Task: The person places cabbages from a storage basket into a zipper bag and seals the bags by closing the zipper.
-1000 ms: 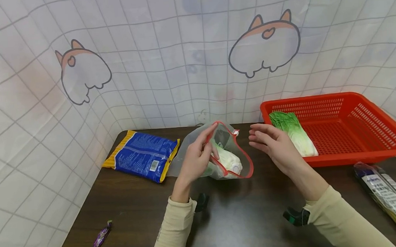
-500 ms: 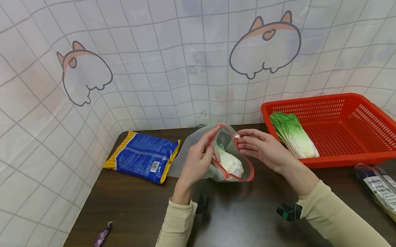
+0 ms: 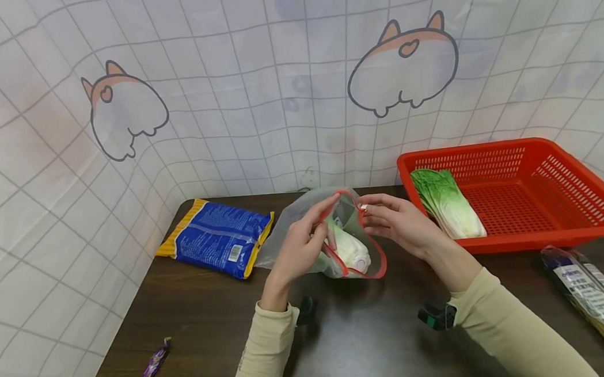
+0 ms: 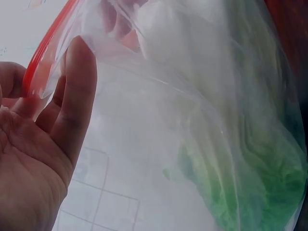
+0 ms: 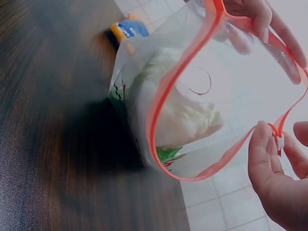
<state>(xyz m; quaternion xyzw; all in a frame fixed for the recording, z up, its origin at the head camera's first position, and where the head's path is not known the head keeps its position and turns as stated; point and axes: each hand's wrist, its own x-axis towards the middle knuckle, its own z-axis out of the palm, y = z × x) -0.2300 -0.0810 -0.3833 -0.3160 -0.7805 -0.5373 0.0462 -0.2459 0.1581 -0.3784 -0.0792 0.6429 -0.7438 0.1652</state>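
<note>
At table centre, the left hand (image 3: pixel 297 249) pinches the red-rimmed mouth of a clear zip bag (image 3: pixel 355 248) at its nine o'clock side, fingers curled over the rim. The right hand (image 3: pixel 397 223) pinches the white slider at about two o'clock. A cabbage (image 3: pixel 349 249) lies inside the bag; a red basket (image 3: pixel 541 197) sits at three o'clock.

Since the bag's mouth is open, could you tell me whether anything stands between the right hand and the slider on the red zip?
Nothing visible does: the right hand is already at the white slider on the bag, with its fingers on either side.
</note>
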